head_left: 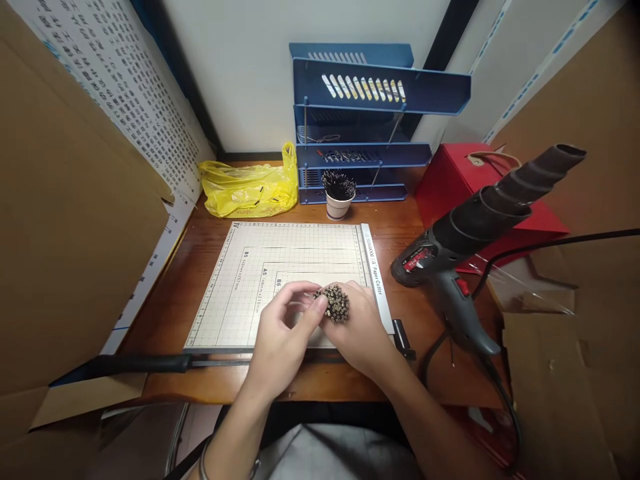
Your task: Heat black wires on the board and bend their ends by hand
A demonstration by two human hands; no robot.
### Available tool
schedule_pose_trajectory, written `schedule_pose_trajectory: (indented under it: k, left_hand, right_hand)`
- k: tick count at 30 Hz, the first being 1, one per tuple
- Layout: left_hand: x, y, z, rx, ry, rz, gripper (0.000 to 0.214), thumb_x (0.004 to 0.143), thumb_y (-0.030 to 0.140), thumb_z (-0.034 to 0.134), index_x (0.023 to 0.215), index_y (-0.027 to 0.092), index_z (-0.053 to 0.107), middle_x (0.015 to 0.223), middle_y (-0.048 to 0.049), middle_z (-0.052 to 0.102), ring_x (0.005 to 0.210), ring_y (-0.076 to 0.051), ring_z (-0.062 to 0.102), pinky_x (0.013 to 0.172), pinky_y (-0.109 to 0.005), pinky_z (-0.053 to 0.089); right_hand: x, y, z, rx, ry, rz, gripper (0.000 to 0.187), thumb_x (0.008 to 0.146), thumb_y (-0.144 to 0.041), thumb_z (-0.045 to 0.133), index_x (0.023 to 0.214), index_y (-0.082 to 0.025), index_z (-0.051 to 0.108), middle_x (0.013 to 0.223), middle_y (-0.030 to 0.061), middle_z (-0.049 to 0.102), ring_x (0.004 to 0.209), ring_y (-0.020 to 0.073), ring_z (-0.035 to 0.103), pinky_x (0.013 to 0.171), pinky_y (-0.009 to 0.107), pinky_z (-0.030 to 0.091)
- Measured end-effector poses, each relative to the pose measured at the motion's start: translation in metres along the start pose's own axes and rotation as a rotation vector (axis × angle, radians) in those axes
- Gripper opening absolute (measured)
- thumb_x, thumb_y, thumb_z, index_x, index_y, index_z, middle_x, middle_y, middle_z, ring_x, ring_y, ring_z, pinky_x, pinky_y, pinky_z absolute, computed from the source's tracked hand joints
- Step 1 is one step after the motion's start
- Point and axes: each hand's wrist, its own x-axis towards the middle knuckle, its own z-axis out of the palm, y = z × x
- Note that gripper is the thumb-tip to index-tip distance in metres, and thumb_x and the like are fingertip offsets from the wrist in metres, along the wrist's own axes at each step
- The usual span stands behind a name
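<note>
Person's right hand (357, 327) curling closed around bundle (338, 307) of thin brassy-tipped pieces. Left hand (280, 327) curving loosely, half open, thumb and fingers pinching bundle's left edge. Bundle showing its ends between hands, above paper cutter (235, 293). Beyond cutter, cup (339, 208) holding dark strands, standing before blue rack (440, 90). Heat gun (453, 232) resting at right, beside red box (463, 173).

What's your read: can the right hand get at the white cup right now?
Probably not: the right hand appears closed around the dark bundle, though only the flat paper cutter seems to lie between it and the white cup.
</note>
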Motion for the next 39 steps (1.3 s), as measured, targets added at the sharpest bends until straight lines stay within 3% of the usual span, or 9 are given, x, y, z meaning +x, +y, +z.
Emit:
schedule_pose_trajectory:
  k: [9, 12, 15, 18, 23, 29, 33, 36, 39]
  left_hand:
    - [0.002, 0.003, -0.001, 0.097, -0.051, 0.038, 0.047, 0.096, 0.055, 0.06, 0.131, 0.024, 0.062, 0.137, -0.0109, 0.065, 0.121, -0.029, 0.063, 0.104, -0.042, 0.05]
    - [-0.005, 0.008, 0.001, 0.343, 0.034, 0.334, 0.059, 0.098, 0.049, 0.06, 0.152, 0.028, 0.046, 0.158, -0.0101, 0.05, 0.144, -0.032, 0.048, 0.118, -0.047, 0.04]
    - [-0.01, 0.01, 0.002, 0.68, -0.039, 0.658, 0.074, 0.093, 0.04, 0.07, 0.159, 0.034, 0.039, 0.161, -0.0059, 0.05, 0.153, -0.036, 0.037, 0.127, -0.052, 0.024]
    - [-0.012, 0.008, 0.001, 0.808, -0.107, 0.763, 0.07, 0.093, 0.036, 0.071, 0.157, 0.038, 0.043, 0.156, -0.004, 0.056, 0.152, -0.037, 0.04, 0.128, -0.055, 0.021]
    - [-0.009, 0.004, 0.001, 0.55, 0.096, 0.567, 0.06, 0.097, 0.032, 0.064, 0.154, 0.03, 0.047, 0.159, -0.008, 0.052, 0.148, -0.031, 0.047, 0.123, -0.049, 0.039]
    - [-0.002, -0.002, 0.009, 0.364, 0.025, 0.408, 0.034, 0.099, 0.033, 0.063, 0.132, 0.026, 0.068, 0.137, -0.0066, 0.07, 0.131, -0.026, 0.064, 0.117, -0.041, 0.049]
    - [-0.004, -0.002, 0.012, 0.251, -0.01, 0.335, 0.041, 0.096, 0.034, 0.069, 0.137, 0.029, 0.064, 0.142, -0.0061, 0.067, 0.133, -0.027, 0.061, 0.117, -0.043, 0.049]
    - [-0.003, 0.001, 0.014, -0.024, -0.001, 0.179, 0.051, 0.096, 0.041, 0.068, 0.144, 0.028, 0.057, 0.152, -0.0077, 0.059, 0.135, -0.028, 0.061, 0.112, -0.041, 0.053]
    - [0.002, 0.005, 0.013, -0.17, -0.038, 0.034, 0.04, 0.098, 0.044, 0.063, 0.132, 0.023, 0.069, 0.142, -0.0094, 0.068, 0.131, -0.029, 0.064, 0.11, -0.04, 0.055]
  right_hand:
    - [0.009, 0.002, 0.008, -0.089, 0.036, -0.021, 0.014, 0.092, -0.031, 0.067, 0.082, -0.022, 0.067, 0.081, 0.0031, 0.072, 0.082, 0.0233, 0.06, 0.076, 0.036, 0.033]
    - [0.009, 0.001, 0.01, -0.117, 0.046, -0.018, 0.012, 0.088, -0.029, 0.068, 0.078, -0.023, 0.065, 0.078, 0.0027, 0.071, 0.079, 0.023, 0.06, 0.074, 0.036, 0.034]
    - [0.009, 0.0, 0.011, -0.146, 0.037, -0.015, 0.014, 0.089, -0.029, 0.065, 0.077, -0.023, 0.065, 0.076, 0.0029, 0.07, 0.076, 0.0232, 0.059, 0.072, 0.036, 0.034]
    - [0.009, -0.002, 0.011, -0.158, 0.033, -0.014, 0.017, 0.091, -0.031, 0.064, 0.077, -0.023, 0.065, 0.077, 0.0045, 0.069, 0.075, 0.0242, 0.059, 0.071, 0.036, 0.034]
    - [0.009, -0.002, 0.009, -0.107, 0.048, -0.003, 0.027, 0.092, -0.033, 0.066, 0.068, -0.022, 0.058, 0.073, 0.0029, 0.067, 0.073, 0.0213, 0.057, 0.068, 0.034, 0.034]
    - [0.0, -0.005, -0.006, 0.009, -0.008, -0.004, 0.008, 0.086, -0.027, 0.07, 0.087, -0.022, 0.064, 0.089, 0.0013, 0.074, 0.083, 0.021, 0.063, 0.074, 0.032, 0.044]
    - [-0.013, -0.003, -0.021, 0.257, -0.034, 0.008, 0.024, 0.087, -0.018, 0.067, 0.11, -0.024, 0.069, 0.104, 0.0004, 0.076, 0.091, 0.0196, 0.067, 0.081, 0.029, 0.05]
    - [-0.018, 0.0, -0.024, 0.312, -0.009, 0.006, 0.014, 0.092, -0.023, 0.065, 0.104, -0.024, 0.073, 0.094, -0.0013, 0.076, 0.085, 0.0182, 0.068, 0.078, 0.027, 0.05]
    - [-0.018, 0.001, -0.024, 0.325, 0.0, -0.008, 0.013, 0.092, -0.022, 0.066, 0.101, -0.024, 0.075, 0.091, -0.0025, 0.076, 0.085, 0.018, 0.069, 0.079, 0.026, 0.051]
